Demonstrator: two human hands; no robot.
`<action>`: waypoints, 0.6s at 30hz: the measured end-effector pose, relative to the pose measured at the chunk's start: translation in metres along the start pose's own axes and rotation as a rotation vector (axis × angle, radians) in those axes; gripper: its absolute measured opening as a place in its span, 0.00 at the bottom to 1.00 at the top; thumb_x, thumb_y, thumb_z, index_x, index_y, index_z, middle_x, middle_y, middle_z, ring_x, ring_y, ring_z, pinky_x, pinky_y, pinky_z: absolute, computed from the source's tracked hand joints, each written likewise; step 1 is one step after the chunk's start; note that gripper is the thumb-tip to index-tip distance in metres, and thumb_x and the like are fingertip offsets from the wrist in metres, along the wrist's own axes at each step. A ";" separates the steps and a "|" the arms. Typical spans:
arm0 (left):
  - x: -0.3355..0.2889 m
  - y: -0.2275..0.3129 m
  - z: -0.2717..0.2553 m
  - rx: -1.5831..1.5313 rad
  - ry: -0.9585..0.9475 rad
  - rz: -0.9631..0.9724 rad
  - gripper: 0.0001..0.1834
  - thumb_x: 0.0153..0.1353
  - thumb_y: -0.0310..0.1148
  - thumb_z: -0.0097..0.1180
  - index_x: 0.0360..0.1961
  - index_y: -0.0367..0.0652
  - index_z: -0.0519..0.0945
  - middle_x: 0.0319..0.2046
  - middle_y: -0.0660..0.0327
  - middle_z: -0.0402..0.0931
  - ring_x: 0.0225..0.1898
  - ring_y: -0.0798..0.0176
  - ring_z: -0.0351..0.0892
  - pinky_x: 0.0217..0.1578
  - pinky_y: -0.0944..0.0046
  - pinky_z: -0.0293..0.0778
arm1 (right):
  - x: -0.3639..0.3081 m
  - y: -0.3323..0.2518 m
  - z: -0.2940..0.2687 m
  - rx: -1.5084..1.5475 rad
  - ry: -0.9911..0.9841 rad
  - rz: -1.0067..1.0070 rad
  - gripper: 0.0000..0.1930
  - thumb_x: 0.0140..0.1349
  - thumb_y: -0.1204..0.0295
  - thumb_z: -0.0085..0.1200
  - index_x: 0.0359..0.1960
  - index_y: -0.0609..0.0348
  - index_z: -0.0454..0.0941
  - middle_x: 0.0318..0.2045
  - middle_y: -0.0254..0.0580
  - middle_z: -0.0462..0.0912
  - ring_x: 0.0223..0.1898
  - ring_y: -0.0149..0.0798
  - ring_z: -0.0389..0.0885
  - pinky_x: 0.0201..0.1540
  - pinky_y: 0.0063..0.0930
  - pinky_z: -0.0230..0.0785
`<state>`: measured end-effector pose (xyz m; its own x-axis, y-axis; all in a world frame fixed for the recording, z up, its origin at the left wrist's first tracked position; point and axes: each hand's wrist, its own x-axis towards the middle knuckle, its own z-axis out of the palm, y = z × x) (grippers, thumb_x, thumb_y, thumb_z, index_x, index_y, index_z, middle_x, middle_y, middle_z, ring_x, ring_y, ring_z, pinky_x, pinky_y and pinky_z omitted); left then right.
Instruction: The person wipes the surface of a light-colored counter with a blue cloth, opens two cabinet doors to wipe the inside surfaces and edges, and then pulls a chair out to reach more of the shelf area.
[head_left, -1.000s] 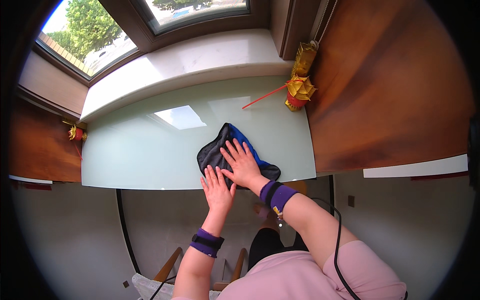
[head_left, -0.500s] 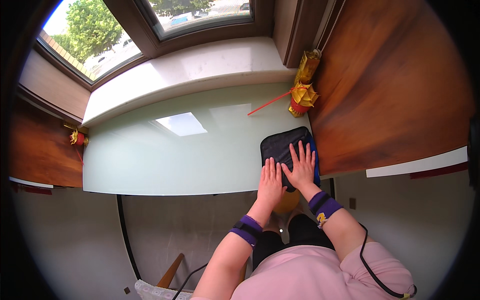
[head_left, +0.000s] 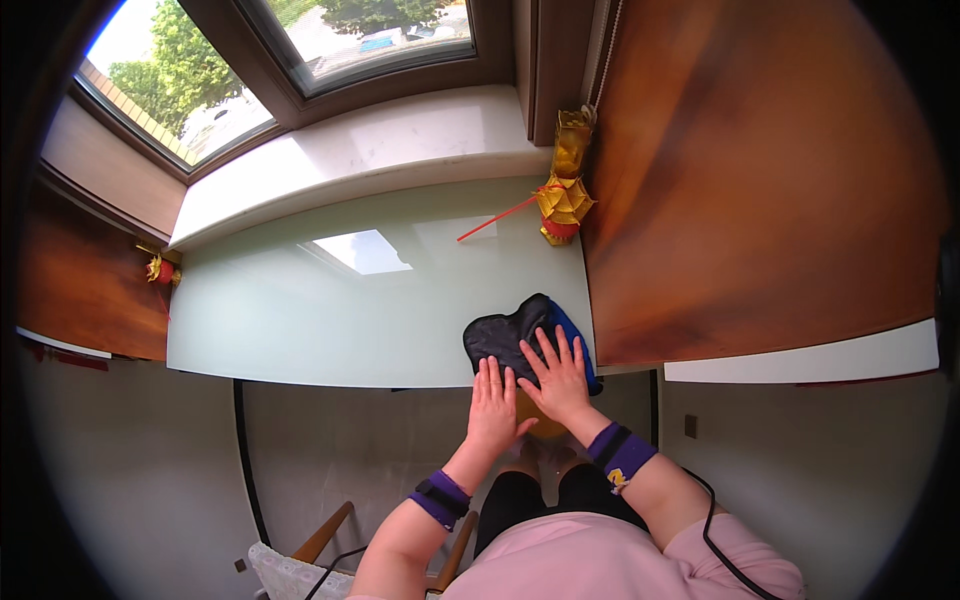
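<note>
A black cloth pouch or pad (head_left: pixel 500 332) with a blue side (head_left: pixel 573 335) lies at the front right edge of the pale glass-topped table (head_left: pixel 300 320). Its far edge is rumpled and dips in the middle. My left hand (head_left: pixel 492 410) rests with fingers stretched out on the near left part of it. Spread flat over the middle and the blue side is my right hand (head_left: pixel 560 380). Neither hand grips anything. What the pouch holds, if anything, is hidden.
A gold and red lantern ornament (head_left: pixel 563 205) with a red stick (head_left: pixel 497 218) stands at the table's back right. A brown wooden panel (head_left: pixel 760 200) borders the right side. The window sill (head_left: pixel 390 135) runs behind. A chair (head_left: pixel 325 535) is at lower left.
The black pouch has come nearer the front edge, and its flat top has become rumpled. Both hands have moved toward me with it. The view has shifted somewhat to the right.
</note>
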<state>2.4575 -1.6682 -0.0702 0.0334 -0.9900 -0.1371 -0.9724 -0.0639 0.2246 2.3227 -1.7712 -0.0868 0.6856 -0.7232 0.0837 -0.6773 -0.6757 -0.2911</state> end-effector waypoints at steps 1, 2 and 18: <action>0.006 0.009 0.000 0.011 -0.007 0.001 0.56 0.50 0.62 0.62 0.68 0.29 0.57 0.70 0.32 0.43 0.73 0.34 0.39 0.70 0.44 0.44 | 0.001 0.006 0.000 -0.003 0.022 0.024 0.34 0.63 0.48 0.49 0.70 0.39 0.59 0.73 0.43 0.52 0.74 0.57 0.44 0.72 0.59 0.31; 0.012 0.014 0.002 0.005 0.006 -0.008 0.56 0.50 0.62 0.62 0.67 0.28 0.58 0.70 0.32 0.45 0.73 0.33 0.40 0.70 0.44 0.44 | 0.004 0.010 0.001 -0.006 0.044 0.047 0.34 0.64 0.47 0.49 0.71 0.40 0.59 0.73 0.43 0.52 0.74 0.57 0.44 0.72 0.59 0.31; 0.009 -0.135 -0.039 0.073 0.075 0.131 0.40 0.48 0.42 0.68 0.60 0.32 0.69 0.61 0.43 0.66 0.66 0.45 0.62 0.60 0.58 0.68 | 0.123 -0.103 0.056 0.229 0.079 -0.098 0.29 0.55 0.73 0.51 0.62 0.57 0.69 0.68 0.44 0.63 0.70 0.51 0.56 0.71 0.45 0.49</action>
<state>2.5978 -1.6738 -0.0643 -0.0805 -0.9960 -0.0380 -0.9837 0.0732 0.1643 2.4921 -1.7825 -0.0994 0.7161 -0.6707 0.1932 -0.5243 -0.6996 -0.4854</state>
